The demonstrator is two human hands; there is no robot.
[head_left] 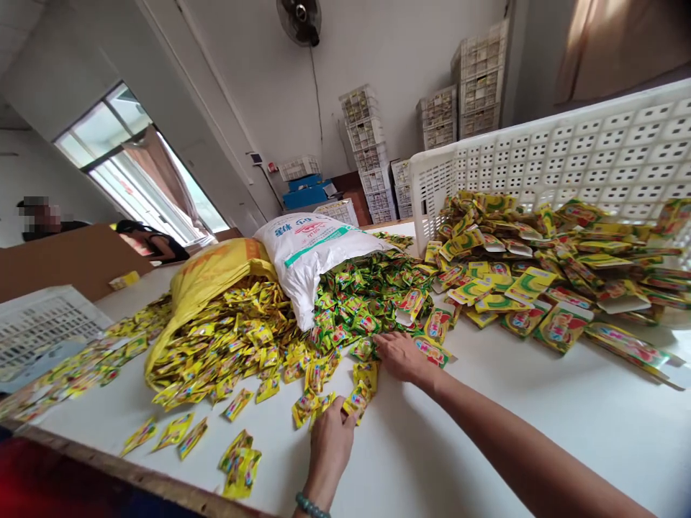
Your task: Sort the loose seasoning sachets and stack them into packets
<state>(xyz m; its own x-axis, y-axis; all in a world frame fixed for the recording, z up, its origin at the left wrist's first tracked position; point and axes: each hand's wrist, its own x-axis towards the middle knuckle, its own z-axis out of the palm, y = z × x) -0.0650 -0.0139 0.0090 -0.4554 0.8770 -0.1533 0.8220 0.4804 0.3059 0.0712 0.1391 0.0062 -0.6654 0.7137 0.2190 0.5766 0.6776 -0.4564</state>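
Note:
My left hand, a beaded bracelet at its wrist, is closed with thumb and finger on a small yellow packet. My right hand lies at the front edge of a heap of small green packets. Its fingers are curled down beside one green packet, and their tips are partly hidden. The green packets spill from a white woven sack. To its left, yellow packets pour from a yellow sack. Several loose yellow packets lie near my left hand.
Flattish printed boxes pile up at right, spilling from a white plastic crate. Another white crate stands at far left, near scattered packets. Stacked crates line the back wall. Two people sit at the far left behind the table.

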